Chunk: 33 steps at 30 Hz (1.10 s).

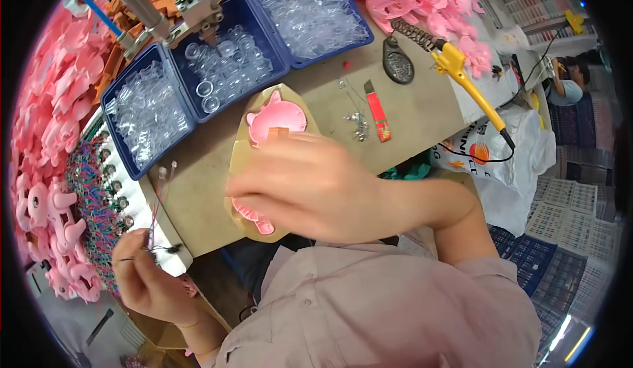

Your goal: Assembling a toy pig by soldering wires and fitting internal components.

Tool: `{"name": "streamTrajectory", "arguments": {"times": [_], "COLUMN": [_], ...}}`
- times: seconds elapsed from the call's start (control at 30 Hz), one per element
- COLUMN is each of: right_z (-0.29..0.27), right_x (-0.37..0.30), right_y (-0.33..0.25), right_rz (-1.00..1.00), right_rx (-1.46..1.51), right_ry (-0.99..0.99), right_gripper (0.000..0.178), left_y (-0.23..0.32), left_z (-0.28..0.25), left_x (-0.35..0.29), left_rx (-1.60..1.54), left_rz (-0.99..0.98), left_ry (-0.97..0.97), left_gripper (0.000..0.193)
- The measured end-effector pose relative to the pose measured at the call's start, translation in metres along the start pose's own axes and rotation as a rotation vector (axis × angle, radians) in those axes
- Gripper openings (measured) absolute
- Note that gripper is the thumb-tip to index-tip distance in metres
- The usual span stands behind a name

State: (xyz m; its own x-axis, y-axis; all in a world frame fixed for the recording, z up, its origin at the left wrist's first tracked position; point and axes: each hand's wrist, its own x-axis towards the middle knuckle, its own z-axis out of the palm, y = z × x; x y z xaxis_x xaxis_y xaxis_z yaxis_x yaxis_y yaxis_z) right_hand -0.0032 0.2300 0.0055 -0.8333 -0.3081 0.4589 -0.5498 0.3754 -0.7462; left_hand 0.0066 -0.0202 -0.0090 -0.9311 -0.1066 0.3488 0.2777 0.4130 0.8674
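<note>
My left hand, at the lower left, pinches thin red and dark wires. Small clear tips on these wires point up past the table edge, and a black end hangs by the fingers. My right hand is over the middle of the table, its fingers curled and smeared by motion; what they hold, if anything, does not show. Beneath it, a pink toy shell lies in a tan fixture, partly hidden by the hand. A small brown piece shows against the shell, just beyond the hand.
Blue bins of clear plastic parts stand at the back, under a metal press head. Pink shells heap left and back. On the right lie a red cutter, small metal bits and a yellow soldering iron. Bundled wires line the left.
</note>
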Motion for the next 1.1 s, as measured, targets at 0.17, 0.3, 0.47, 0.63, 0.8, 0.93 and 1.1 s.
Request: {"name": "streamTrajectory", "arguments": {"times": [0.17,0.3,0.47,0.63,0.8,0.93,1.1], "right_z": [-0.055,-0.134,-0.196,-0.193,-0.152,-0.120,-0.077], "right_x": [-0.101,-0.167,-0.130,-0.101,-0.140,-0.161,-0.142], "right_y": [0.035,0.092,0.094,0.081,0.032,0.028,0.016], "right_rz": [0.813,0.631,0.333,0.211,0.419,0.423,0.369], "right_rx": [0.270,-0.126,-0.664,-0.912,-0.568,-0.033,0.212], "right_ry": [0.572,0.897,0.418,0.154,0.638,0.826,0.748], "right_gripper": [0.027,0.048,0.036,0.032,0.044,0.052,0.054], "left_y": [-0.019,-0.015,-0.010,-0.010,-0.005,-0.008,-0.020], "left_z": [0.036,0.055,0.055,0.058,0.060,0.058,0.081], "left_x": [-0.022,-0.010,-0.005,-0.020,-0.028,-0.044,-0.064], "left_rx": [0.181,-0.016,0.144,-0.092,-0.084,0.128,0.271], "left_rz": [0.016,-0.215,0.021,-0.139,-0.134,0.125,0.311], "left_ry": [-0.244,-0.402,-0.509,-0.511,-0.543,-0.492,-0.295], "left_gripper": [0.015,0.011,0.011,0.012,0.010,0.008,0.012]}}
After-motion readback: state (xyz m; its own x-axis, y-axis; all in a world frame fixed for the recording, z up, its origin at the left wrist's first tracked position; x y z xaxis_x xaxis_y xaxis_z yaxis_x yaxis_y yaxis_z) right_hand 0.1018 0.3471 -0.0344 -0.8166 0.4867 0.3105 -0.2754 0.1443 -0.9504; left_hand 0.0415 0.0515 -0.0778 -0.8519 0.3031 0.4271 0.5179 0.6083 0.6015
